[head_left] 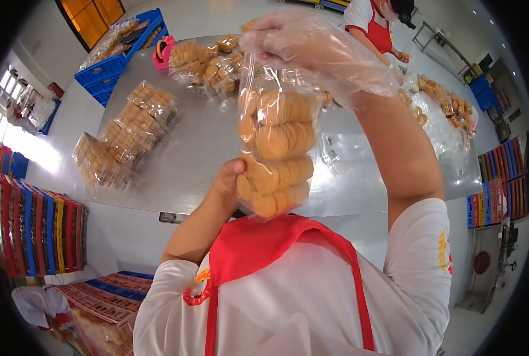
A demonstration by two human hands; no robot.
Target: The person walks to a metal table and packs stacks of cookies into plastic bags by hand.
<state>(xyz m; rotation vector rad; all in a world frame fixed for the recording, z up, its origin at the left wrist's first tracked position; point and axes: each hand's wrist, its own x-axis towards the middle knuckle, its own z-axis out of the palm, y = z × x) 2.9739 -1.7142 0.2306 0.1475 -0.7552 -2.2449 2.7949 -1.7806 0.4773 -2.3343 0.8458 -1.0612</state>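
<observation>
A clear plastic bag of round, golden cookies (276,139) hangs upright in front of my chest, the cookies stacked in several rows. My right hand (312,44), in a loose transparent plastic glove, pinches the bag's top edge with closed fingers. Lower down, my left hand (229,178) grips the bag's left side; its thumb shows and the other fingers are hidden behind the bag. Beyond the bag, several more filled cookie bags (208,65) lie in a heap on the metal table (199,127).
Packed cookie bags (131,127) lie in a row at the table's left. A pink tape dispenser (163,52) stands near a blue crate (101,74). Across the table, a person in a red apron (381,35) works near loose cookies (445,98) and plastic. Stacked crates (42,228) stand at left.
</observation>
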